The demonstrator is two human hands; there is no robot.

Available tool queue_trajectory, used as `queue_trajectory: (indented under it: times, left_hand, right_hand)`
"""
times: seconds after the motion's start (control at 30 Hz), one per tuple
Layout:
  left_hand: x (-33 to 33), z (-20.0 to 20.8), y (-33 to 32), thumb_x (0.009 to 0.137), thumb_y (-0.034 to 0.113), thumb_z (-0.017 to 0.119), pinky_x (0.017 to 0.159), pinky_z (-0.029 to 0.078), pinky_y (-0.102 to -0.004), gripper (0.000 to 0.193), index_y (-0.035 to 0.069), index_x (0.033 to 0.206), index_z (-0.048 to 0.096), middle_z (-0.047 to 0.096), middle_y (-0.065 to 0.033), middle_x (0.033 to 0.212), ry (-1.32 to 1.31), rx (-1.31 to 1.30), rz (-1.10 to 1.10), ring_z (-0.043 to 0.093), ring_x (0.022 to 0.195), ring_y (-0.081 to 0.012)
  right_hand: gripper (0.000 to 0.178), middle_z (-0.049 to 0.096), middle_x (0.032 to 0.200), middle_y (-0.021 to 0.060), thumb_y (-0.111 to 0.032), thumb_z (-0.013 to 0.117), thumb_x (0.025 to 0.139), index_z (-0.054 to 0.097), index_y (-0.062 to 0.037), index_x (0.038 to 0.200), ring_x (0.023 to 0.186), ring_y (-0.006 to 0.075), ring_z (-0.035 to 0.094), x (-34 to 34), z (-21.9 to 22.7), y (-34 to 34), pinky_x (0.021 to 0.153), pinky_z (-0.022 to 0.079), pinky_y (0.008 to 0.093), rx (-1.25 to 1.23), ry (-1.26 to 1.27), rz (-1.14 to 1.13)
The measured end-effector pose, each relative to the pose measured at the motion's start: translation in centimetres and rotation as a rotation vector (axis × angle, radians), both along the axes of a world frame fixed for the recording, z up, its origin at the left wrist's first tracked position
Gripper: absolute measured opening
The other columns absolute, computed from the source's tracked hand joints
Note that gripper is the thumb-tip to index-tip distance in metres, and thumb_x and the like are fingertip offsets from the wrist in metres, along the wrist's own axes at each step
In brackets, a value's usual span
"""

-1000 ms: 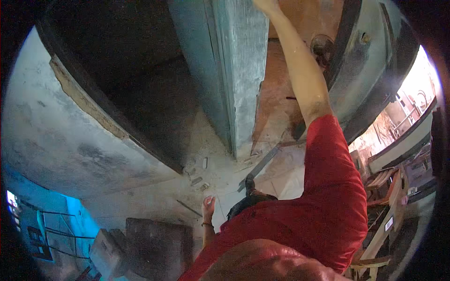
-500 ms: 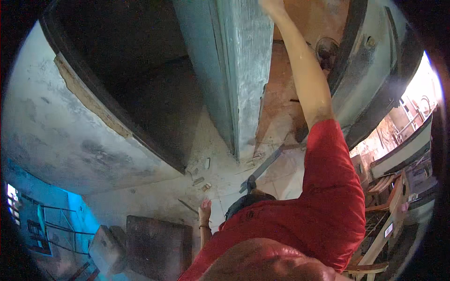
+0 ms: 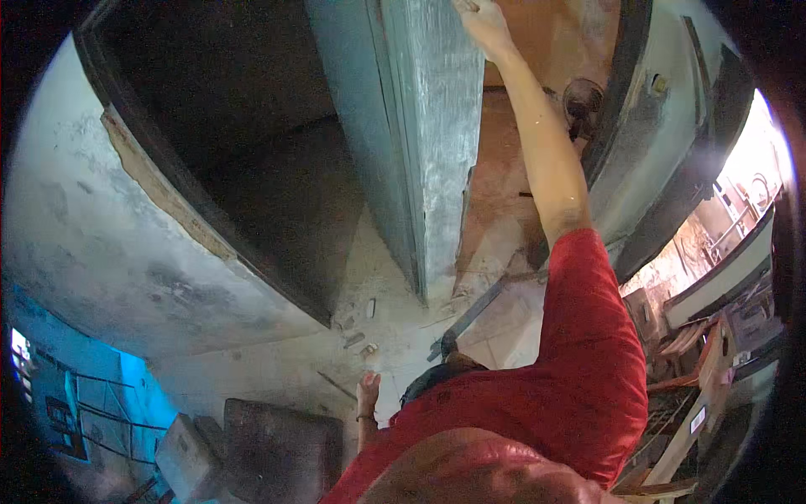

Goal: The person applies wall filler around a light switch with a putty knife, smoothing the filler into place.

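Observation:
High up at the top edge, my right hand point(image 3: 485, 27) is raised against the worn, blue-grey edge of an upright wall or post point(image 3: 437, 143). Its fingers are closed, and whatever they hold is cut off by the picture's edge. The bare right forearm point(image 3: 541, 126) runs up from a red sleeve point(image 3: 592, 294). Down by my body, my left hand point(image 3: 368, 391) hangs with loosely bent fingers and a dark band at the wrist. Nothing shows in it.
Dark doorway point(image 3: 227, 126) to the left of the post. Small rubble pieces point(image 3: 361, 340) and a dark bar point(image 3: 478, 311) lie on the floor. A brown padded block point(image 3: 281, 445) stands lower left, a fan point(image 3: 582, 101) upper right, and wooden furniture point(image 3: 688, 412) lower right.
My right hand has come slightly down and left along the post, so more of it shows. My left hand has dropped a little in the picture.

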State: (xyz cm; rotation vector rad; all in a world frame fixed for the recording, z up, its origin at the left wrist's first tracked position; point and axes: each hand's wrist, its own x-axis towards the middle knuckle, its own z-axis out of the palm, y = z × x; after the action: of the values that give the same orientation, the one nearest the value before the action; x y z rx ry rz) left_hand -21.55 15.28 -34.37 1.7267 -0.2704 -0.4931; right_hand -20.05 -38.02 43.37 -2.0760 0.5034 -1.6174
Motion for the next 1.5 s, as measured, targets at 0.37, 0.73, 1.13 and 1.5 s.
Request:
queue_trajectory:
  times: [0.37, 0.73, 1.13, 1.5]
  left_hand:
    - [-2.6, 7.6, -0.9, 0.081, 0.040, 0.065, 0.090, 0.043, -0.0399, 0.052, 0.000, 0.113, 0.058, 0.060, -0.0149, 0.116, -0.008, 0.218, -0.101, 0.054, 0.110, -0.0336]
    - [-1.8, 2.0, 0.2, 0.080, 0.036, 0.067, 0.092, 0.043, -0.0365, 0.050, 0.002, 0.116, 0.057, 0.059, -0.0184, 0.116, -0.234, 0.285, -0.159, 0.057, 0.109, -0.0286]
    - [-2.0, 2.8, 0.1, 0.081, 0.038, 0.064, 0.087, 0.045, -0.0386, 0.048, 0.005, 0.116, 0.058, 0.062, -0.0170, 0.111, -0.429, 0.413, -0.293, 0.057, 0.107, -0.0325]
    - [-2.6, 3.6, 0.6, 0.082, 0.036, 0.064, 0.087, 0.045, -0.0397, 0.043, 0.004, 0.110, 0.060, 0.063, -0.0167, 0.109, -0.457, 0.537, -0.288, 0.058, 0.103, -0.0333]
  right_hand:
    - [0.056, 0.052, 0.125, 0.0207, -0.006, 0.048, 0.079, 0.048, -0.0269, 0.131, 0.107, 0.0283, 0.055, -1.8, -0.1, 0.1, 0.091, 0.043, 0.0325, 0.003, 0.098, 0.059]
    - [0.063, 0.054, 0.124, 0.0194, -0.005, 0.049, 0.074, 0.046, -0.0280, 0.133, 0.098, 0.0287, 0.059, -1.0, -0.7, 0.0, 0.084, 0.046, 0.0336, 0.121, -0.041, 0.144]
    - [0.060, 0.044, 0.135, 0.0203, -0.002, 0.047, 0.074, 0.048, -0.0145, 0.133, 0.121, 0.0251, 0.046, 0.0, -2.1, -5.2, 0.095, 0.040, 0.0292, -0.063, -0.085, 0.223]
    - [0.062, 0.043, 0.136, 0.0215, 0.008, 0.040, 0.074, 0.041, -0.0054, 0.135, 0.125, 0.0277, 0.042, -2.4, -1.2, -1.7, 0.090, 0.041, 0.0260, 0.140, -0.037, 0.406]
